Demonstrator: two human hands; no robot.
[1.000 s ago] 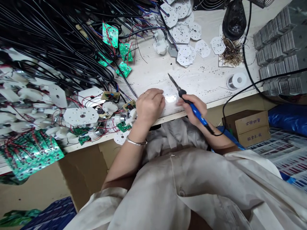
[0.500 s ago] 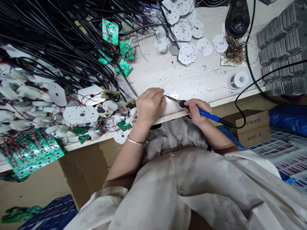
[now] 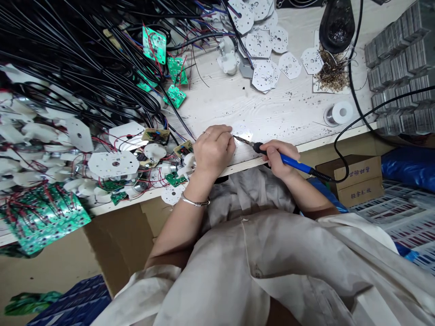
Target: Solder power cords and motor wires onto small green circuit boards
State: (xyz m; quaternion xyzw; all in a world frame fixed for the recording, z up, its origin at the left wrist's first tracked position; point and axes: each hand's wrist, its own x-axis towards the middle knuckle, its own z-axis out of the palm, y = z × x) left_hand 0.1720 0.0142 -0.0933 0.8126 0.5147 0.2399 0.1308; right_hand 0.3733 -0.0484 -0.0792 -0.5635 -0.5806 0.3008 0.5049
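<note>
My right hand (image 3: 279,158) is closed around the blue handle of a soldering iron (image 3: 294,165). The iron points left, its tip close to the fingertips of my left hand (image 3: 215,147). Those left fingers are curled and pressed together near the table's front edge; what they pinch is hidden behind them. Under the iron's tip lies a shiny white board (image 3: 245,132), partly covered by the iron. A black cable (image 3: 181,120) with thin wires runs from the upper left toward my left hand.
White octagonal boards (image 3: 260,44) are piled at the back. A solder spool (image 3: 339,113) stands at right, below a dark holder (image 3: 337,27). Green circuit boards (image 3: 44,217), white plastic parts (image 3: 44,131) and black cables (image 3: 84,54) crowd the left. Stacked grey pieces (image 3: 397,68) line the right edge.
Both hands and the soldering iron stay almost where they were. The view shifts very slightly; nothing is visibly taken up or let go.
</note>
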